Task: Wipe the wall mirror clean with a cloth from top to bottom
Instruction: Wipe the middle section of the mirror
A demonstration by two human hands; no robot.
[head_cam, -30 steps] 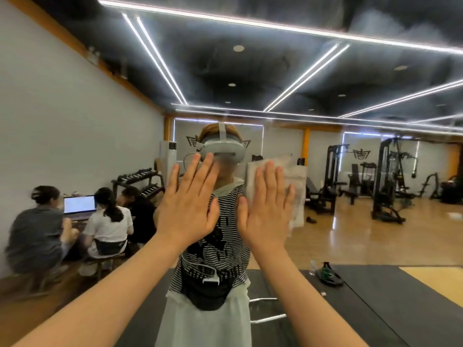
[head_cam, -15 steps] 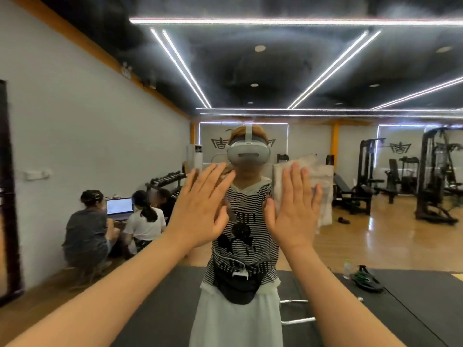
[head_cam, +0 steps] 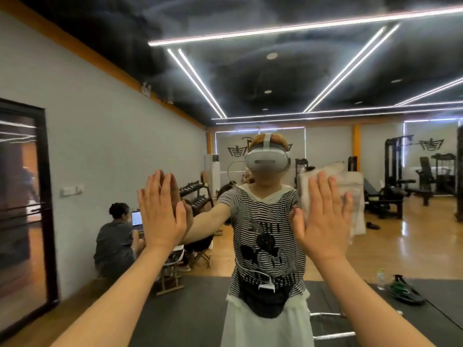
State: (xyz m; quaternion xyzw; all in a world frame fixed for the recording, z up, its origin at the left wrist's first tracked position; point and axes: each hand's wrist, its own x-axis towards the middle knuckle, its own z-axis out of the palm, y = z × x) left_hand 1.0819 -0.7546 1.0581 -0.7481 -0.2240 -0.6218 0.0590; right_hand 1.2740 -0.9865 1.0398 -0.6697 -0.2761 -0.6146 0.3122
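The wall mirror [head_cam: 325, 71] fills almost the whole view and reflects a gym and me. My right hand [head_cam: 323, 216] lies flat, fingers straight, and presses a thin white cloth [head_cam: 355, 189] against the glass at about head height. The cloth sticks out above and to the right of the fingers. My left hand [head_cam: 161, 209] is also flat with straight fingers, palm on the glass to the left, touching its own reflection. It holds nothing.
A grey side wall [head_cam: 100, 146] meets the mirror on the left, with a dark-framed door [head_cam: 25, 209]. In the reflection are seated people with a laptop [head_cam: 137, 218], a dumbbell rack, gym machines [head_cam: 400, 176] and black floor mats [head_cam: 200, 309].
Both hands have spread apart on the glass: the left went left, the right with the cloth went right. My view turned left, showing more of the side wall and the door.
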